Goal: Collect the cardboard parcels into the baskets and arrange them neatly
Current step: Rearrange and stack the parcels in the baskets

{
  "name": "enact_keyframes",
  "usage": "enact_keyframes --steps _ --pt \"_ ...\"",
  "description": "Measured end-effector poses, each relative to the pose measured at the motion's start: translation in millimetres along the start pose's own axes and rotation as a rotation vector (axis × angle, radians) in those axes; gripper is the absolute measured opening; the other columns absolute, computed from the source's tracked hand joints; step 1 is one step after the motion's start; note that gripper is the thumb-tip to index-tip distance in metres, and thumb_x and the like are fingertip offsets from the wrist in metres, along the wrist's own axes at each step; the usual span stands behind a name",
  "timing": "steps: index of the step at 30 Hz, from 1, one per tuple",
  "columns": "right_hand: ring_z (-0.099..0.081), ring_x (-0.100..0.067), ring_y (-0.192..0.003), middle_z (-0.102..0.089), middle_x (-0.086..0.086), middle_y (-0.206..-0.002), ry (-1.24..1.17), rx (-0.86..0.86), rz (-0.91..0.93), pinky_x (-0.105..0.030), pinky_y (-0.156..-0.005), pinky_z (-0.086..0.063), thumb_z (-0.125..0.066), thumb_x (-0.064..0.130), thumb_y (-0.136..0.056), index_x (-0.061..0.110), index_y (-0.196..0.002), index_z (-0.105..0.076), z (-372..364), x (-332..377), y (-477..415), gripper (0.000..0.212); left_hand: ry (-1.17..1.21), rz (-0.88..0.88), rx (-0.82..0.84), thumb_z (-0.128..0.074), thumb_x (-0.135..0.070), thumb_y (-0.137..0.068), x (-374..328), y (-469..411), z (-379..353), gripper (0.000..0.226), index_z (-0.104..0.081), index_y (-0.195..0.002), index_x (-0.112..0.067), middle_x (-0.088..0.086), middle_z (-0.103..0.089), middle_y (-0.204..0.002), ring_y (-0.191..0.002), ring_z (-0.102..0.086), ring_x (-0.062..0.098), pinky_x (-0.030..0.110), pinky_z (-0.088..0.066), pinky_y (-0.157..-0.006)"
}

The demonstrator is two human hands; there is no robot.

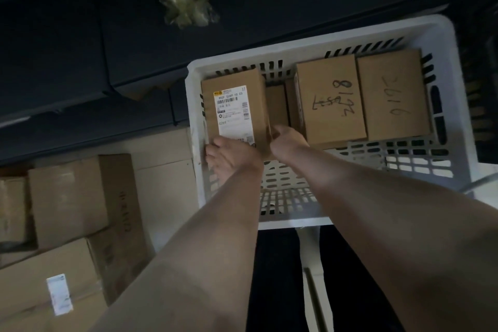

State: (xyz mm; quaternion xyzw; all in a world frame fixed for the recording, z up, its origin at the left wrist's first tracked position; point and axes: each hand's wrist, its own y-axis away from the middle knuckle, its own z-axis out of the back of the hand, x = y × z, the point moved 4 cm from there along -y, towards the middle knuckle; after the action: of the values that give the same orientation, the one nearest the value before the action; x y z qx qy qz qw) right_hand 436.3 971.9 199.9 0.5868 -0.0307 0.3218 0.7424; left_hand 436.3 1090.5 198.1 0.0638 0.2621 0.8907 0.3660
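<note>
Your left hand (232, 154): centre of the frame, fingers curled round the near-left corner of the labelled parcel (234, 105); it grips the parcel.
Your right hand (287, 140): just right of the left, bent over the near-right edge of the same parcel. The fingers dip into the gap beside it and are mostly hidden, so it holds the parcel by that edge.
Labelled parcel: brown cardboard with a white shipping label and barcode on top, lying flat at the left end of the white basket (323, 36), close against its left wall.
Small parcel (276, 105): narrow and plain, lower down, between the labelled parcel and the next one to the right.
Scrawled parcel (332, 100): flat, with dark handwriting on top, in the middle of the basket's far side.
Numbered parcel (394, 94): flat, with handwritten digits, touching the scrawled parcel's right side at the basket's right end.
White basket: slotted plastic, centre right of the frame; the near half of its floor is bare.
Cardboard boxes (67, 197): larger cartons stacked at lower left, outside the basket. One carries a small white label.
Plastic wrap (186, 0): crumpled and clear, top centre, on dark shelving (80, 35).
</note>
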Motion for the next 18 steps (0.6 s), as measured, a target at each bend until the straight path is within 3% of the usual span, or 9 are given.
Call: enact_keyframes --steps 3,5,8,11,14,18 --pt "-0.054 -0.029 -0.12 -0.05 -0.007 -0.142 0.0 -0.018 -0.023 -0.038 -0.098 -0.05 -0.038 0.004 -0.094 0.025 -0.15 -0.035 4 -4 -4 0.06 0.156 0.035 0.072 -0.069 -0.029 -0.089 1 -3 3 0.064 -0.035 -0.139 -0.007 0.013 -0.035 -0.141 -0.119 -0.051 0.033 0.039 -0.044 -0.092" --pt "-0.055 -0.029 -0.118 -0.051 -0.008 -0.14 0.019 -0.064 -0.044 -0.04 -0.098 -0.05 -0.038 0.004 -0.094 0.023 -0.15 -0.035 13 -9 -4 0.059 0.125 0.011 0.13 -0.072 -0.039 -0.086 3 -8 2 0.064 -0.046 -0.137 -0.009 0.013 -0.039 -0.141 -0.121 -0.051 0.03 0.033 -0.042 -0.088" --pt "-0.055 -0.031 -0.116 -0.055 -0.011 -0.135 0.035 -0.153 -0.074 -0.037 -0.095 -0.051 -0.038 0.004 -0.095 0.018 -0.146 -0.042 28 -19 -4 0.052 0.111 -0.062 0.169 -0.075 -0.044 -0.082 -1 -13 -7 0.061 -0.053 -0.133 -0.019 0.01 -0.053 -0.135 -0.123 -0.051 0.029 0.034 -0.044 -0.094" --pt "-0.058 -0.03 -0.11 -0.06 -0.014 -0.123 0.066 -0.182 -0.066 -0.031 -0.084 -0.051 -0.042 0.003 -0.095 0.009 -0.132 -0.054 35 -23 -4 0.04 0.155 -0.067 0.211 -0.075 -0.04 -0.083 -11 -10 -13 0.058 -0.053 -0.133 -0.018 0.008 -0.061 -0.131 -0.118 -0.057 0.029 0.038 -0.05 -0.094" --pt "-0.059 -0.028 -0.105 -0.064 -0.011 -0.118 0.027 -0.267 0.008 -0.026 -0.077 -0.046 -0.042 -0.003 -0.088 0.01 -0.124 -0.063 43 -24 -3 0.044 0.143 -0.008 0.178 -0.067 -0.032 -0.091 -18 -5 -8 0.055 -0.048 -0.138 -0.009 0.014 -0.055 -0.138 -0.124 -0.054 0.032 0.04 -0.048 -0.099" --pt "-0.061 -0.024 -0.106 -0.067 -0.003 -0.117 0.015 -0.362 0.107 -0.032 -0.084 -0.054 -0.043 -0.002 -0.086 0.022 -0.121 -0.068 56 -23 10 0.049 0.177 0.008 0.043 -0.047 -0.003 -0.097 -20 2 10 0.052 -0.034 -0.147 -0.003 0.017 -0.04 -0.15 -0.135 -0.041 0.034 0.042 -0.036 -0.11"
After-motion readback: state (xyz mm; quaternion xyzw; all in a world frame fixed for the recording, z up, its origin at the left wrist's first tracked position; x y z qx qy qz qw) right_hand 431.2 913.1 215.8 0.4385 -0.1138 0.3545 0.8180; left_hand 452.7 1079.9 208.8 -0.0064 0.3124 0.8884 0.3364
